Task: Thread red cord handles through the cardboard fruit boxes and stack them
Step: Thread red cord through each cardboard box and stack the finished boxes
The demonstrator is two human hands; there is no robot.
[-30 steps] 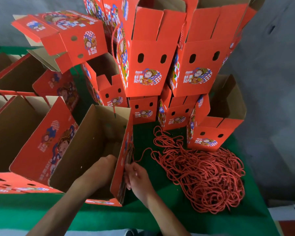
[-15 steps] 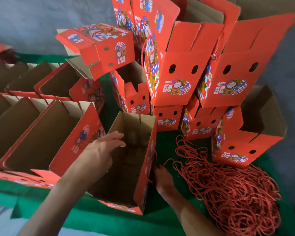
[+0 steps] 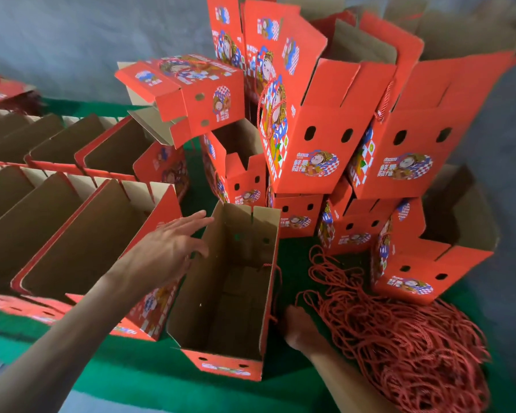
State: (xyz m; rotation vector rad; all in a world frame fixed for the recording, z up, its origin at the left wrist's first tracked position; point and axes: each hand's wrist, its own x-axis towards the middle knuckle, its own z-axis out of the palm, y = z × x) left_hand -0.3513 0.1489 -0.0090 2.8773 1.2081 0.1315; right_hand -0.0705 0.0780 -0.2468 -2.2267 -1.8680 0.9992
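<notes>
An open box (image 3: 230, 281) stands at the counter's (image 3: 149, 380) near middle. At its 9 o'clock run rows of open boxes (image 3: 72, 234). At 3 to 4 o'clock lies the cord heap (image 3: 399, 338). At 12 to 1 o'clock rises the stack of boxes (image 3: 325, 138), with one box (image 3: 423, 263) at its 3 o'clock end, behind the heap. The left hand (image 3: 167, 248) hovers over the open box's 9 o'clock wall; the right hand (image 3: 301, 327) lies between box and heap.

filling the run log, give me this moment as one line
left hand open over open box | right hand at box's outer side by red cord pile, grip unclear | stack behind
</notes>
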